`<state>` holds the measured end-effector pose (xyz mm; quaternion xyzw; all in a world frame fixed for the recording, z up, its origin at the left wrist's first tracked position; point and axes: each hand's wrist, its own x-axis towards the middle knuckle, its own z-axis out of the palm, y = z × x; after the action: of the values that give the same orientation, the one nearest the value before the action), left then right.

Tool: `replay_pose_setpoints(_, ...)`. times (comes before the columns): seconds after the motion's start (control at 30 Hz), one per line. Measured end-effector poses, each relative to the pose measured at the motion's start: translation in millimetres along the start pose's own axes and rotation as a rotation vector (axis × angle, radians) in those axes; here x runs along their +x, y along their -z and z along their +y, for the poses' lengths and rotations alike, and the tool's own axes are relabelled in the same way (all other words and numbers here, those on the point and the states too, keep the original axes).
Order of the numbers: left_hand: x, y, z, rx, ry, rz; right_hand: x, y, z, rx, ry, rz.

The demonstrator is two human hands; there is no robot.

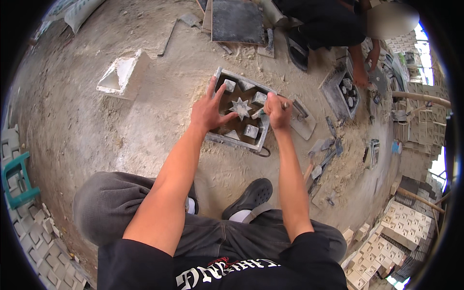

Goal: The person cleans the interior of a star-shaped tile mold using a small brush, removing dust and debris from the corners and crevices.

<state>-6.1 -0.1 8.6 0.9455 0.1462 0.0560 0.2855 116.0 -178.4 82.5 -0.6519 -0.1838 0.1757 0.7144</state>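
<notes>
Along the mold's (229, 141) left edge the left hand (207, 113) spreads wide, right hand (279, 113) grips thin tool (256, 114), star (240, 108) and blocks (251, 130) set, inside looks unfilled.

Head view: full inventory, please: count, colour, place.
mould: one, grey, centre
star-shaped block: one, grey, middle of mould
square blocks: three visible, grey, inside mould
slim tool: one, colour unclear, in right hand
flat trowel: one, grey, right of mould
hand tools: several, greyish, right
second mould: one, grey, upper right
co-worker: one, dark clothes, beside second mould
board: one, dark, top centre
long-handled tool: one, greyish, upper left
hollowed block: one, whitish, left
sack: one, pale, top left
stool: one, green, left edge
patterned blocks: many, cream, lower right
shoe: one visible, dark, below mould
left hand: one, bare, at mould's left side
right hand: one, bare, at mould's right side
</notes>
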Motion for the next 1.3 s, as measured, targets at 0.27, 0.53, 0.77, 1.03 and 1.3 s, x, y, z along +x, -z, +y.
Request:
replay_pose_setpoints(0.27, -0.2, -6.3, 3.0, -0.001, -0.024, 0.045, 2.1, 13.3, 9.8, -0.021, 0.027, 0.011)
replay_pose_setpoints(0.53, 1.2, 2.1, 4.1, 0.018, 0.018, -0.013, 4.5, 5.0, 7.7, -0.137, 0.007, -0.021)
replay_pose_setpoints(0.77, -2.3, -3.8, 2.7, 0.012, -0.016, 0.003, -1.8, 6.9, 12.2, -0.145, -0.014, 0.015)
replay_pose_setpoints(1.03, 0.0, 0.1, 0.3, 0.014, -0.015, 0.010, -4.6, -7.5, 5.0, -0.075, 0.086, 0.154)
replay_pose_setpoints(1.3, -3.6, -1.2, 2.3, 0.040, -0.033, 0.002, -11.0, 3.7, 6.0, 0.054, 0.112, 0.201)
